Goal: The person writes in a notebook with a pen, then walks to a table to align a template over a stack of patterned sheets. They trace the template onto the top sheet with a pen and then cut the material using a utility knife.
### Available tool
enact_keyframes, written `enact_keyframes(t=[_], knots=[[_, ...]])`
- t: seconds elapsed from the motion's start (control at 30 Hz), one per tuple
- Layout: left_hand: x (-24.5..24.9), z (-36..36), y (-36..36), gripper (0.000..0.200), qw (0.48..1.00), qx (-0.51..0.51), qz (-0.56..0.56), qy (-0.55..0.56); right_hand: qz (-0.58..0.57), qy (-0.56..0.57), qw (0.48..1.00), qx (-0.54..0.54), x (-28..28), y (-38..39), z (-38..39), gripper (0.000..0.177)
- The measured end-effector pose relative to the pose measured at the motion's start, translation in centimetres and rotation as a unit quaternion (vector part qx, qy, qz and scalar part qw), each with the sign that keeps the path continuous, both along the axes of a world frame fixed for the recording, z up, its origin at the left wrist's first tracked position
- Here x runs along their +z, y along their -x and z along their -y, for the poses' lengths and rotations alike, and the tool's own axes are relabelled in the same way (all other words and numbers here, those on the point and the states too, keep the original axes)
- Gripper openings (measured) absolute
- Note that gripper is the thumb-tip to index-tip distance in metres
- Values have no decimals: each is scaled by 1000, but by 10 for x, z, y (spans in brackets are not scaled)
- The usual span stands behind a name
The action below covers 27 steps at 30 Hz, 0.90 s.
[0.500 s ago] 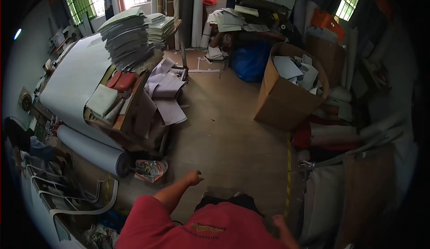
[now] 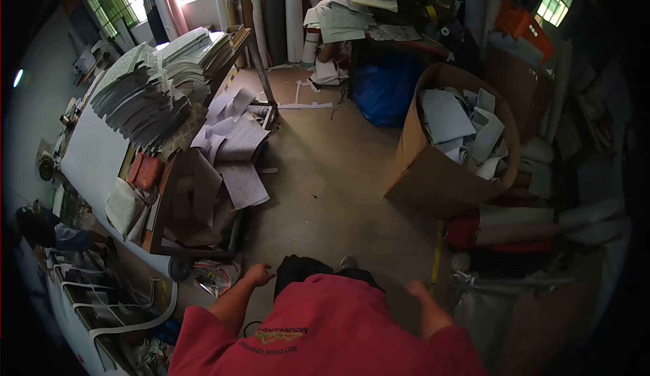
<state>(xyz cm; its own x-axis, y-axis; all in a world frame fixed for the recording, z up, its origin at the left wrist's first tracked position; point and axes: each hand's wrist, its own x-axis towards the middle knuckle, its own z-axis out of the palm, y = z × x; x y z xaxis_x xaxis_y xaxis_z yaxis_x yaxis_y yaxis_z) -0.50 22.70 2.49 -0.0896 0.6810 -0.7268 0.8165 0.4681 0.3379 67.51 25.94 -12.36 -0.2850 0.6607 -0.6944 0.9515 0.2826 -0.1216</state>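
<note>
My left hand (image 2: 258,274) hangs low beside my dark trousers, fingers loosely bent and partly apart, with nothing in it. Close by on its left lies a clear plastic bag with red marks (image 2: 215,278) on the floor. On the other side, my right hand (image 2: 418,289) is held away from my body, small in view, its fingers loosely extended and holding nothing I can see. Nearest to it are the yellow floor tape (image 2: 437,257) and a tall cardboard box (image 2: 426,180) of scrap sheets (image 2: 448,115).
A table with stacked sample sheets (image 2: 139,105) and a red pouch (image 2: 144,171) stands left. Loose sheets (image 2: 244,185) spill beside it onto the floor (image 2: 318,166). A blue bag (image 2: 386,92) sits ahead. Fabric rolls (image 2: 518,224) line the right; another person (image 2: 61,234) is far left.
I have moved forward; the table and cardboard box appear closer. My left arm has swung back toward my body, and my right hand has come further forward into view.
</note>
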Motion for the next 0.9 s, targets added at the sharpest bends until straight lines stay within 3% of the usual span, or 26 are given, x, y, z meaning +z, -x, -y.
enact_keyframes(t=[0.03,0.1,0.17,0.27,0.47,0.53,0.6,0.67,0.8,0.9], knots=[[7,-10,-3,63,998,49,-14,-23,6,12,988,-157,18,5,-59,25],[16,-39,-11,62,995,97,2,-35,-120,-84,945,-291,82,40,-159,23],[21,-75,-14,61,990,132,16,-52,-285,-90,874,-383,73,66,-248,21],[13,-129,-18,60,989,134,37,-50,-357,-136,847,-370,83,125,-334,18],[-55,-251,27,64,990,118,74,12,-277,-64,923,-261,135,213,-369,26],[-63,-290,46,65,998,-17,12,55,-238,35,930,-277,146,207,-373,31],[-60,-355,68,64,999,-13,13,27,-192,33,924,-329,150,194,-386,31],[-54,-403,89,63,999,-40,8,24,-158,9,925,-346,117,161,-400,30],[-24,-531,111,59,997,36,27,-60,-91,-11,918,-386,121,168,-439,26],[-16,-582,111,57,995,51,41,-77,-153,20,893,-422,101,192,-498,27]])
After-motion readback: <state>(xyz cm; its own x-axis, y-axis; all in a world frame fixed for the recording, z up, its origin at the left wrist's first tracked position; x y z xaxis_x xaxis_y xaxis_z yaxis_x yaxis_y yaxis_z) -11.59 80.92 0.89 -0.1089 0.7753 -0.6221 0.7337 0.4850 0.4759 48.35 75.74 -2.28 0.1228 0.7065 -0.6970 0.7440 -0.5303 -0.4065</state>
